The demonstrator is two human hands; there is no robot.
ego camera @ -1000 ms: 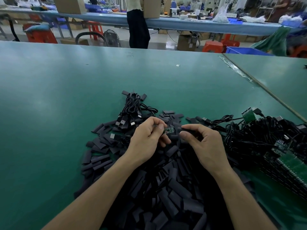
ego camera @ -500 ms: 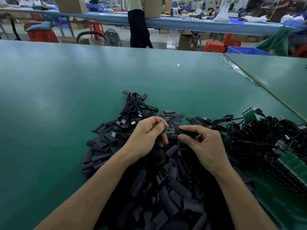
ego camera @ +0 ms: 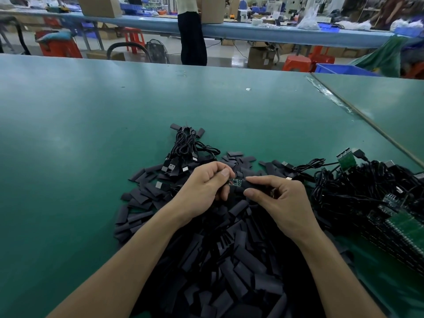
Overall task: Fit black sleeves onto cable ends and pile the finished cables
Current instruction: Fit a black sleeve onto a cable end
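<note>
- Pinching a small green board (ego camera: pixel 235 182) at a cable end, your left hand (ego camera: pixel 202 189) holds it over the heap (ego camera: pixel 229 260) of loose sleeves.
- Your right hand (ego camera: pixel 282 203) pinches one black sleeve (ego camera: pixel 249 187) between thumb and forefinger, its end against the board.
- Sleeved cables (ego camera: pixel 185 148) lie piled on the bench (ego camera: pixel 91 134) just beyond your left hand.
- Bare cables (ego camera: pixel 358 187) lie tangled on your right.

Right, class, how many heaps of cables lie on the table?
2: small bundle beyond the left hand; large tangle beside the right hand. Sleeves may hide more.
</note>
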